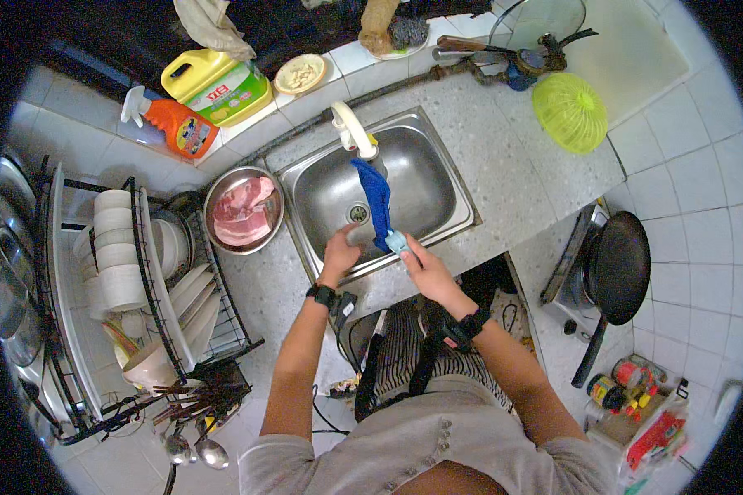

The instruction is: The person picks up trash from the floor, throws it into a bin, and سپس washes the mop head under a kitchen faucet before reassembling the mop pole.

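Note:
My right hand (431, 275) grips a light-blue plastic piece (398, 242), perhaps a clip or handle, at the near rim of the steel sink (430, 179). From this piece a strip of blue cloth (376, 195) stretches over the basin toward the off-white faucet (357, 133). The cloth's far end is just under the spout; whether it touches is hard to tell. Over the near left part of the basin is my left hand (340, 252), fingers apart and holding nothing. Its fingertips are near the drain (358, 213) in the picture.
Left of the sink stands a metal bowl of raw meat (243, 213), beside a dish rack (152, 291). An orange spray bottle (182, 129) and yellow detergent jug (223, 93) line the ledge. At right are a green plastic basket (571, 114) and a frying pan (622, 266) on a stove.

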Demonstrator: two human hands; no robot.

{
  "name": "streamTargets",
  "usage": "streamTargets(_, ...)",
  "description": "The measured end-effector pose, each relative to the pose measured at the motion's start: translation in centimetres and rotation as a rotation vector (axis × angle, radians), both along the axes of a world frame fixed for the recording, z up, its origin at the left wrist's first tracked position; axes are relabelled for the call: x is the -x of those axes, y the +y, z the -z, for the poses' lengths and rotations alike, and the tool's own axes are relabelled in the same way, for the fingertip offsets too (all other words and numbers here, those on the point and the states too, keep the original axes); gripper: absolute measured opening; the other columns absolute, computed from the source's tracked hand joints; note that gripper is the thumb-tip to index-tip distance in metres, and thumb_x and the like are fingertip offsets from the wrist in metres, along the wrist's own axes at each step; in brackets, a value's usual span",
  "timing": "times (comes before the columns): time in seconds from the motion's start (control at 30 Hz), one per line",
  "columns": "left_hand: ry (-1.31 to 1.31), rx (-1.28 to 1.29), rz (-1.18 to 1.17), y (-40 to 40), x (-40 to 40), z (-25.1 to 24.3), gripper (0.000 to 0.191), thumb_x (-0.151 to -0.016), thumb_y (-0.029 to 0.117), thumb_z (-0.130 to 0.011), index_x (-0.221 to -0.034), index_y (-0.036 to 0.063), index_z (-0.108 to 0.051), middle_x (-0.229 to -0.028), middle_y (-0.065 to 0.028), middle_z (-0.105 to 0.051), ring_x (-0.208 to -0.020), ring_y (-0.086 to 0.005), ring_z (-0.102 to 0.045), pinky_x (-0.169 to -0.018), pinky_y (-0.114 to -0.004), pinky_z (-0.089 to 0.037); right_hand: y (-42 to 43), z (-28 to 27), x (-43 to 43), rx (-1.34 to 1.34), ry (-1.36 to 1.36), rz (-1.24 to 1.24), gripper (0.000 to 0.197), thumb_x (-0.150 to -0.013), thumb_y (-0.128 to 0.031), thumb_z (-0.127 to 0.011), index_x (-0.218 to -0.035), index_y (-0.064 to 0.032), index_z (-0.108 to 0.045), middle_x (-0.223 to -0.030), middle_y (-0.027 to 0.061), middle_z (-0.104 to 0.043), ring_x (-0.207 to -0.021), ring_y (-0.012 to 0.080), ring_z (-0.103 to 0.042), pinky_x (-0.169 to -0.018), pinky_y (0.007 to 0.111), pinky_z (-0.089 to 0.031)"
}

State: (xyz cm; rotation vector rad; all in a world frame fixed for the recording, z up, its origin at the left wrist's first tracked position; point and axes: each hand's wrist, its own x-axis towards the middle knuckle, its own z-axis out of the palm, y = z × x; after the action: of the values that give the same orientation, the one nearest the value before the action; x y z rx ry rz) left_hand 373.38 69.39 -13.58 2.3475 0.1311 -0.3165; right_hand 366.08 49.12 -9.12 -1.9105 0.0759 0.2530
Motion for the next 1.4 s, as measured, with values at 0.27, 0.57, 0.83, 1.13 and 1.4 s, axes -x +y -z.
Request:
streamTargets(0.27,-0.185,0.109,0.196,-2.5,4.6,-2.7,0.029,-0.067,0.001,-0.054,-0.095,0.0066,-0.059,-0.092,-0.0162,-0.059,-0.078,-0.0304,-0.058,-0.07,-0.035,-0.046,-0.1,-1.1,-0.7,-0.112,0.13,0.001,0.048,-0.087,-0.036,-0.044,-0.124,-0.0065,-0.038,-0.109,0.0247,-0.051,-0.102,0.0343,-0.051,-0.085,0.035,-0.04)
streamTargets(0.57,-0.069,0.583,0.243,-5.0,6.1,-1.8,0.032,-0.074,-0.001,-0.056,-0.105,0.0026,-0.054,-0.101,-0.01,-0.058,-0.091,-0.0164,-0.054,-0.078,-0.028,-0.043,0.3,-4.6,-0.9,-0.103,0.115,0.023,0.044,-0.087,-0.031,-0.045,-0.123,-0.0071,-0.041,-0.106,0.0213,-0.055,-0.099,0.0289,-0.054,-0.083,0.032,-0.041)
streamTargets(0.83,0.489,1.651,0.219,-5.1,4.9,-8.5,0.07,-0.078,0.048,-0.052,-0.133,0.0132,-0.023,-0.133,-0.0089,-0.032,-0.117,-0.0211,-0.036,-0.094,-0.039,-0.032,0.6,-6.0,-0.4,-0.163,-0.062,-0.034,0.042,-0.089,-0.023,-0.044,-0.127,-0.0083,-0.036,-0.098,0.0126,-0.052,-0.081,0.0178,-0.051,-0.071,0.028,-0.04)
streamTargets(1.13,0.374,1.905,-0.071,-7.9,4.7,-13.0,0.042,-0.086,0.041,-0.042,-0.12,0.0156,-0.041,-0.123,-0.0092,-0.044,-0.114,-0.0252,-0.041,-0.095,-0.041,-0.033,0.1,-12.1,-0.4,-0.52,0.333,-0.029,0.039,-0.09,-0.033,-0.04,-0.117,-0.0048,-0.041,-0.065,-0.0005,-0.046,-0.048,0.0072,-0.039,-0.041,0.021,-0.031)
streamTargets(1.4,0.236,1.74,-0.26,-7.4,4.3,-13.4,0.02,-0.085,0.013,-0.052,-0.066,0.0089,-0.046,-0.085,-0.0138,-0.061,-0.09,-0.0271,-0.058,-0.078,-0.036,-0.045,-0.5,-10.7,0.5,-0.613,0.448,-0.011,0.037,-0.09,-0.038,-0.037,-0.106,-0.0058,-0.046,-0.061,0.0003,-0.047,-0.044,0.0077,-0.041,-0.039,0.022,-0.031)
